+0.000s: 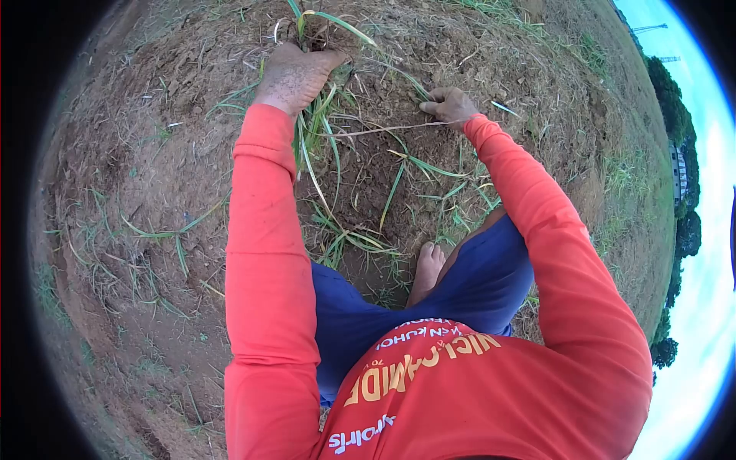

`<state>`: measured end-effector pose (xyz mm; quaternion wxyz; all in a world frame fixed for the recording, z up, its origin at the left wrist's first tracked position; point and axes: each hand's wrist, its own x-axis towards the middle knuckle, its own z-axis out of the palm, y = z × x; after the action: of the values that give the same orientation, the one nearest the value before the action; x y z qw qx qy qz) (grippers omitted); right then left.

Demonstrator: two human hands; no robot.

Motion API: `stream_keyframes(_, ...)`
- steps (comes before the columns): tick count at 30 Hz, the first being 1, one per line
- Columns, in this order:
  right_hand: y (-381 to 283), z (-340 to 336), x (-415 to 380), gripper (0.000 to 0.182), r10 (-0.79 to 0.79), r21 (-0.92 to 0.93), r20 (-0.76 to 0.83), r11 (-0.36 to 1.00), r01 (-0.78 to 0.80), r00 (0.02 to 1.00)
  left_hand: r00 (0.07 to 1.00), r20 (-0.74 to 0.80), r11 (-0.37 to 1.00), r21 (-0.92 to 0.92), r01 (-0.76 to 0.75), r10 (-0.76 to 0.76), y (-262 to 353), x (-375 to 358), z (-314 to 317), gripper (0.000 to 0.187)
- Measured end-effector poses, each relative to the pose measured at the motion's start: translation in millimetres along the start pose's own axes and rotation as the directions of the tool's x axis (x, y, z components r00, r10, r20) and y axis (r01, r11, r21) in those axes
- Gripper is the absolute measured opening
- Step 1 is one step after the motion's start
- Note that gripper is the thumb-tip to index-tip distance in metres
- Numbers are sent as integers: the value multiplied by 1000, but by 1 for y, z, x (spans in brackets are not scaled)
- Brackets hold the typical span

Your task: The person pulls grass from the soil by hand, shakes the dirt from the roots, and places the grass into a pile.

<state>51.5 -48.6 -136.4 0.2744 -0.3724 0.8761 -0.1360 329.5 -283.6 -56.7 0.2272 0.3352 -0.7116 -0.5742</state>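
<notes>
My left hand (295,77), dusty with soil, is closed at the base of a clump of long green leaves (331,21) at the top of the view. More narrow leaves hang below that fist, beside my wrist. My right hand (451,105) is to the right, low over the soil, with thumb and fingers pinched on the end of a long green leaf (406,77). A thin brownish stem (383,130) stretches across from near the left wrist to the right wrist. The fingertips of my left hand are partly hidden.
Loose brown soil (368,176) with scattered grass blades lies between my arms. A cut-looking leafy tuft (356,239) rests near my bare foot (428,272). Grassy ground (621,176) extends right towards trees (675,107) and a building (679,172).
</notes>
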Motion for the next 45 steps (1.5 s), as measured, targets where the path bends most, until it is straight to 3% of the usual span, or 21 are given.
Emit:
stream_keyframes(3,5,1,9,38,13,-117,-154,993,-32,988,1000,5,1000,-26,5,-4,13,-10,-5,45)
stream_keyframes(9,12,12,19,28,-150,-381,-158,921,80,976,1000,8,999,-11,30,-30,7,-5,-8,52)
stream_keyframes(12,5,5,15,30,-92,-407,-220,914,-5,971,1000,-21,991,132,8,-6,2,-3,-11,55)
stream_keyframes(13,3,-2,14,32,-199,-436,-213,895,89,957,999,-46,995,101,-14,19,7,-9,-12,57)
stream_keyframes(16,-9,-37,11,31,-183,-417,-250,907,65,951,998,-57,990,144,4,5,9,-7,-14,57)
stream_keyframes(19,-20,-70,-4,26,54,-26,-99,998,-57,994,999,-36,990,138,-27,32,6,-2,-11,57)
stream_keyframes(20,-16,-70,-5,23,92,224,-109,972,-66,990,999,-30,990,135,-34,38,4,-1,-11,57)
stream_keyframes(22,-3,-68,-7,19,171,666,-103,743,-60,980,999,-11,991,123,-52,53,2,1,-7,57)
stream_keyframes(23,10,-65,-3,28,202,515,-127,850,-110,971,998,-5,991,119,-57,58,1,2,-7,57)
stream_keyframes(26,38,-37,-3,32,90,22,88,996,-92,992,999,-9,991,124,-47,48,2,0,-9,57)
stream_keyframes(29,39,-3,-14,24,-301,-261,-99,928,268,948,1000,-6,991,131,-2,3,12,-8,-15,57)
stream_keyframes(32,33,-1,-11,27,-313,-249,-86,926,284,946,1000,-2,993,118,-19,19,16,-9,-15,55)
stream_keyframes(35,35,-7,-6,31,-213,-272,-141,947,169,967,998,-5,995,80,-67,68,4,-3,-14,52)
stream_keyframes(38,35,-25,-6,32,-157,-210,-265,972,102,951,1000,-2,997,69,-26,26,1,-2,-16,51)
stream_keyframes(39,40,-34,1,32,-199,-185,-312,972,147,929,1000,1,997,69,-30,30,2,-3,-18,51)
stream_keyframes(42,17,-62,-15,34,-34,-111,-349,994,-5,937,999,5,996,75,-38,38,4,0,-13,53)
stream_keyframes(43,30,-61,-9,37,-55,-112,-496,994,-1,867,999,2,996,79,-41,41,3,2,-12,53)
stream_keyframes(45,65,-53,14,38,-58,-181,-492,983,-37,869,999,-6,995,91,-42,42,1,3,-11,55)
